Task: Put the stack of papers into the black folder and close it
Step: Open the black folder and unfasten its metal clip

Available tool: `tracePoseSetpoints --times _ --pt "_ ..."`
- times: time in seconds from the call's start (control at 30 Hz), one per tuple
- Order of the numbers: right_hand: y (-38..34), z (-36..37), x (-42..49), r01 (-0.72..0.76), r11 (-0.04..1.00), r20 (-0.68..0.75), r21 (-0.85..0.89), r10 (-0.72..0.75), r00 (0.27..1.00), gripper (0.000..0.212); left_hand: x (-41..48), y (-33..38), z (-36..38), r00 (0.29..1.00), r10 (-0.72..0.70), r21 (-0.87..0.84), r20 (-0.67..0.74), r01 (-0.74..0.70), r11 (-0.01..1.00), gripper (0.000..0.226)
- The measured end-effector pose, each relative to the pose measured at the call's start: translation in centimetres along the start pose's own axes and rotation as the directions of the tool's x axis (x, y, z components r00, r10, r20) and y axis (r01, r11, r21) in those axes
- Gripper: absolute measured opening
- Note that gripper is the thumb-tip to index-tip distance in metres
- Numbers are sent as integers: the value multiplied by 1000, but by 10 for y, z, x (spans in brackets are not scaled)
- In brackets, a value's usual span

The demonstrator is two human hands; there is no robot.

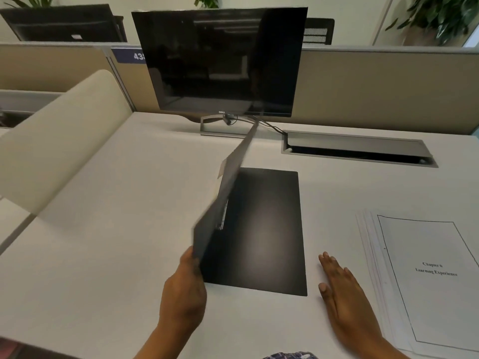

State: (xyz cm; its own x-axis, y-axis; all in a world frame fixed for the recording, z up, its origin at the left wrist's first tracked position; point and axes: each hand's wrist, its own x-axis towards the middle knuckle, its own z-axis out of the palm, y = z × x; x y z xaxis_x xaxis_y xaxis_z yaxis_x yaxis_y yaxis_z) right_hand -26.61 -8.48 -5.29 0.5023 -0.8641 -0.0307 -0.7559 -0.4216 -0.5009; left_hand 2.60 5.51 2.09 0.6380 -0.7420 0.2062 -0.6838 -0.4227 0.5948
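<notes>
the black folder (261,229) lay open near the middle of the white table (116,216), its matte back panel flat on the surface and its front cover (223,200) raised steeply on the left side, blurred as if in motion. the left hand (185,288) gripped the cover's near corner, fingers pinched around the edge. a thin metal clip (225,213) showed along the spine, mostly hidden behind the lifted cover, and a pale strip at the cover's far edge was too blurred to identify. the right hand (342,291) rested flat and empty on the table, fingers spread, between the folder and the stack of papers (425,281). that stack sat toward the table's right edge, sheets slightly fanned on the left side, the top page bordered and printed with a chapter heading; its right and near corners were cut off by the frame. a dark monitor (220,63) stood at the table's far edge, part of its screen covered by the raised cover, with a cable tray (357,149) set into the table to its right.
</notes>
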Motion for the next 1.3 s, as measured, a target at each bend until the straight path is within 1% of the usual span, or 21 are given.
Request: tracePoseSetpoints --times 0.07,0.17,0.23,0.3,0.33,0.4,0.5,0.6,0.67,0.7,0.77,0.83,0.9,0.97,1.0,1.07,1.13,1.23,1.3 --pt "0 0 0 -1 1000 -1 3 1 1000 57 1 -5 -4 989 -118 -109 -87 108 988 25" --pt "1 1 0 -5 1000 -3 -4 5 1000 59 0 -12 -10 955 -224 -207 -192 184 961 24" --pt "2 2 0 -3 1000 7 -15 3 1000 60 -2 -19 -13 928 -317 -260 -197 263 929 14" --pt "3 3 1 6 1000 12 -23 -6 1000 61 -5 -28 -14 891 -430 -314 -143 371 874 4" --pt "2 3 1 11 1000 14 -25 -11 1000 61 -7 -32 -13 871 -479 -341 -108 420 841 4" --pt "1 2 1 18 999 18 -32 -18 1000 62 -12 -38 -13 831 -555 -399 -37 497 771 7" --pt "-1 -1 1 28 1000 21 -8 -27 999 63 -21 -49 -12 744 -662 -473 90 617 629 11" --pt "-3 -4 -1 44 999 29 0 -44 999 65 -29 -63 -14 667 -715 -520 210 696 496 19" --pt "-5 -5 0 40 999 34 -35 -39 999 68 -33 -72 -17 633 -722 -479 279 743 466 29" --pt "-6 -5 1 34 998 37 -59 -32 999 69 -34 -76 -20 629 -710 -445 316 760 474 33" --pt "-8 -4 2 21 993 49 -114 -16 999 73 -35 -78 -24 644 -655 -385 395 764 518 36" --pt "-11 -1 3 10 987 62 -157 -1 998 76 -32 -76 -28 687 -584 -364 433 726 583 33" --pt "-13 3 0 -15 985 63 -170 26 998 75 -23 -70 -29 764 -488 -369 422 637 677 26" --pt "-17 7 -4 -47 985 54 -164 56 997 75 -8 -61 -26 856 -343 -345 385 479 807 20" --pt "-18 8 -7 -58 984 52 -166 67 996 76 2 -57 -23 890 -267 -322 371 393 861 17" --pt "-22 8 -13 -70 984 25 -163 75 997 76 25 -49 -16 923 -106 -273 370 217 937 9" --pt "-23 6 -21 -68 985 -35 -159 63 997 69 49 -42 -5 917 69 -243 394 31 970 6" --pt "-26 5 -29 -115 982 -94 -151 102 990 65 83 -38 15 849 294 -199 439 -227 953 25" --pt "-29 3 -30 -149 983 -108 -105 137 985 61 105 -36 27 802 386 -170 455 -347 922 36"
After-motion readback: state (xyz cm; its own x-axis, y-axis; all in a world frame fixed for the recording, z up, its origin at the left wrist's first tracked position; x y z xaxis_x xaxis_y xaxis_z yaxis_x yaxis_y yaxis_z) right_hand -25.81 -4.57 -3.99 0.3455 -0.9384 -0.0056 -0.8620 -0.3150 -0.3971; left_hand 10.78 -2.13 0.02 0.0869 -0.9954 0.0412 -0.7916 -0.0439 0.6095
